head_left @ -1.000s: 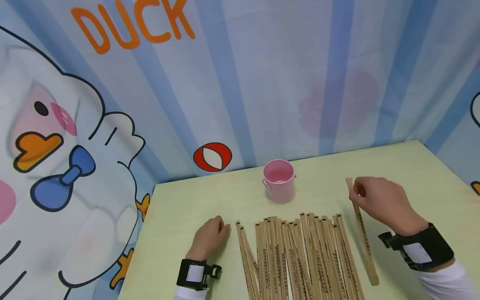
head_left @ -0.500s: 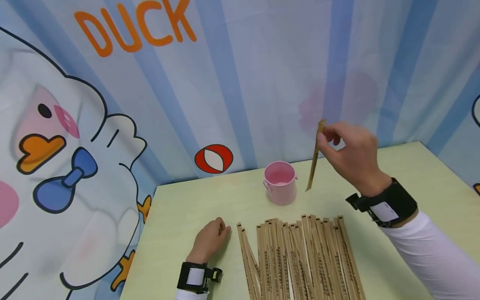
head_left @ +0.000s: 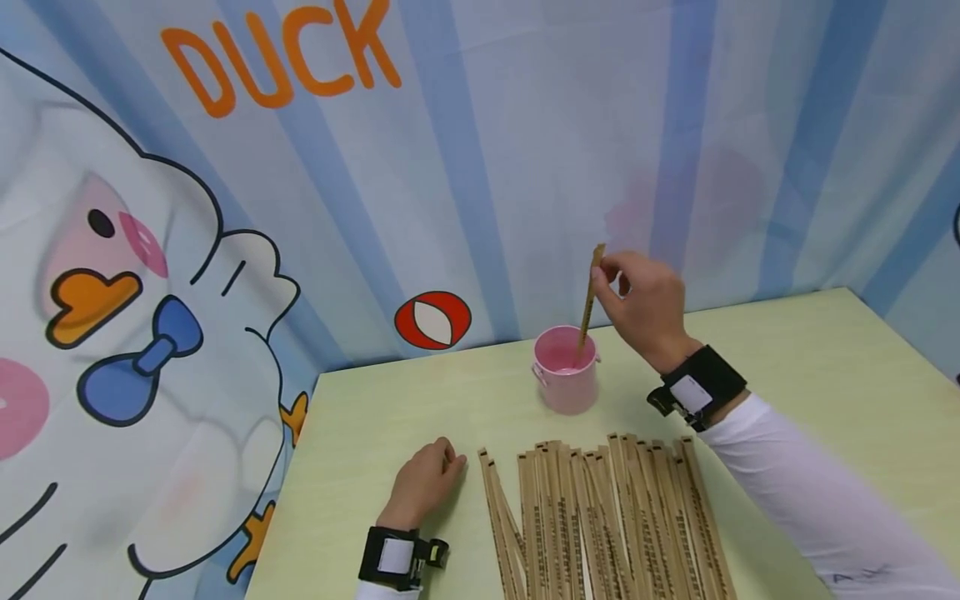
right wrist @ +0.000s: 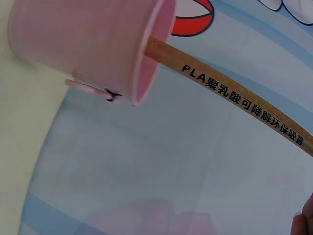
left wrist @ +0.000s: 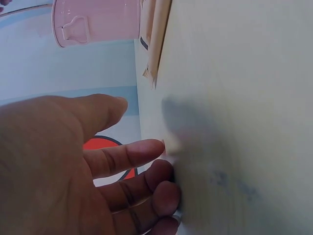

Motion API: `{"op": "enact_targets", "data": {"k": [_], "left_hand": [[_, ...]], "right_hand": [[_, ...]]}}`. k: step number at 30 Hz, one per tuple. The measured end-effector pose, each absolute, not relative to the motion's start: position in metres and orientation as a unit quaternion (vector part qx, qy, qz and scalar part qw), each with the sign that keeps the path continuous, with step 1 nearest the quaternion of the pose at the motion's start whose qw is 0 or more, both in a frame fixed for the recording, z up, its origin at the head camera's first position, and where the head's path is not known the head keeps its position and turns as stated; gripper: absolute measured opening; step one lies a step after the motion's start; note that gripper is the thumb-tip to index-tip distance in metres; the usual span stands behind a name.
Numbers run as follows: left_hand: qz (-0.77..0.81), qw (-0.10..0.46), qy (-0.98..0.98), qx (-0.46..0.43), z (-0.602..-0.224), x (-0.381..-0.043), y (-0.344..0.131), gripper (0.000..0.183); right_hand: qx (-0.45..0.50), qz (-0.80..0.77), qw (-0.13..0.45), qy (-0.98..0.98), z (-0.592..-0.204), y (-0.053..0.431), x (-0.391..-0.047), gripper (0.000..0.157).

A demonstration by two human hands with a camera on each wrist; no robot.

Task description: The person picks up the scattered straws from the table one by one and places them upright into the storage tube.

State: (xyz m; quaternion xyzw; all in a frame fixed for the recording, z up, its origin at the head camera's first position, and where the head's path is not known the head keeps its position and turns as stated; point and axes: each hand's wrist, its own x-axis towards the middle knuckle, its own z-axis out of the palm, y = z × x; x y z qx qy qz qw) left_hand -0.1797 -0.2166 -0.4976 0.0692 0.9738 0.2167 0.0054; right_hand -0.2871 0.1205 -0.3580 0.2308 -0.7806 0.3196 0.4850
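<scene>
My right hand (head_left: 647,308) pinches a paper-wrapped drinking straw (head_left: 589,302) near its top end. The straw stands nearly upright, its lower end inside the mouth of a small pink bucket (head_left: 567,393). Printed lettering runs along the wrapper (right wrist: 234,98) in the right wrist view, where only fingertips of that hand show at the lower right. My left hand (head_left: 420,483) rests on the table, fingers loosely bent and holding nothing; in the left wrist view its thumb and fingers (left wrist: 124,159) are apart. Right of it lie many wrapped straws (head_left: 600,525), side by side.
The pale yellow table (head_left: 810,375) ends at a blue striped cloth backdrop (head_left: 555,167) close behind the bucket. A cartoon duck (head_left: 127,358) is printed on the backdrop at the left. Two straws (head_left: 498,517) lie slightly apart at the pile's left side.
My right hand has lifted the straw off the table at the right and carried it left to the bucket, its lower end now inside. The left hand has stayed put.
</scene>
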Motion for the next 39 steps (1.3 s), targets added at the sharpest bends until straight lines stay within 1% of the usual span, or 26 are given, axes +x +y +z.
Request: {"op": "enact_targets", "data": {"k": [2, 8, 17, 23, 32, 34, 39], "left_hand": [[0.215, 0.002, 0.974, 0.071, -0.498, -0.180, -0.216, 0.020], [0.209, -0.001, 0.975, 0.070, -0.499, -0.181, -0.217, 0.020], [0.209, 0.009, 0.976, 0.067, -0.498, -0.180, -0.216, 0.020], [0.212, 0.009, 0.975, 0.071, -0.497, -0.179, -0.216, 0.020], [0.210, 0.005, 0.975, 0.073, -0.498, -0.179, -0.217, 0.020], [0.209, 0.005, 0.975, 0.071, -0.499, -0.180, -0.217, 0.020], [0.210, 0.007, 0.975, 0.070, -0.499, -0.180, -0.218, 0.020]], "right_hand": [[0.226, 0.319, 0.467, -0.793, -0.370, 0.119, -0.292, 0.011], [0.185, 0.313, 0.404, -0.839, -0.397, 0.113, -0.305, 0.012], [0.137, 0.307, 0.326, -0.883, -0.417, 0.106, -0.310, 0.016], [0.123, 0.307, 0.297, -0.896, -0.422, 0.105, -0.312, 0.018], [0.127, 0.302, 0.289, -0.900, -0.419, 0.117, -0.305, 0.020], [0.127, 0.296, 0.269, -0.908, -0.416, 0.124, -0.300, 0.022], [0.117, 0.277, 0.193, -0.934, -0.413, 0.150, -0.280, 0.023]]}}
